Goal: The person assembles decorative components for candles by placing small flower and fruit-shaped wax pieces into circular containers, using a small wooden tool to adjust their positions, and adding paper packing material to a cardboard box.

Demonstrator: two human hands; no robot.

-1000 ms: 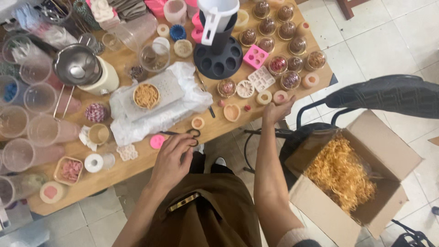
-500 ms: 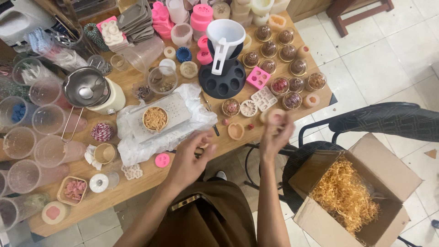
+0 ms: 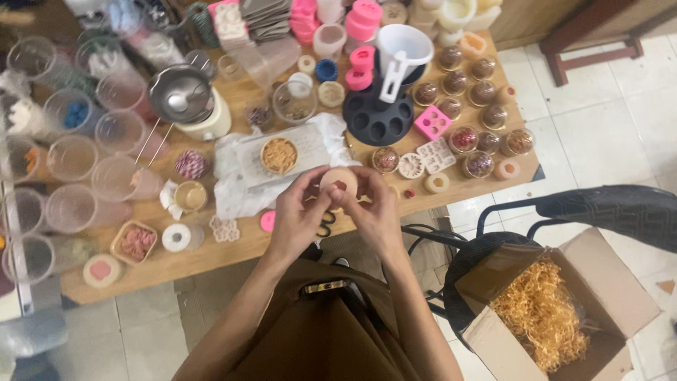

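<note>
While both hands are meeting above near edge of counter [image 3: 211,257], left hand [image 3: 300,215] and right hand [image 3: 374,208] are pinching small round beige mould [image 3: 339,182] between fingertips, each grip closing on its rim. Black scissors [image 3: 326,227] are lying just beneath hands. Cardboard box [image 3: 613,282] of yellow shreds is sitting on floor, right.

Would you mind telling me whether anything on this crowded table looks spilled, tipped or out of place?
Nothing looks spilled. One clear plastic cup lies on its side near the table's far edge, while the cups on the left stand upright. Both hands, left hand and right hand, hold a round peach piece.
</note>
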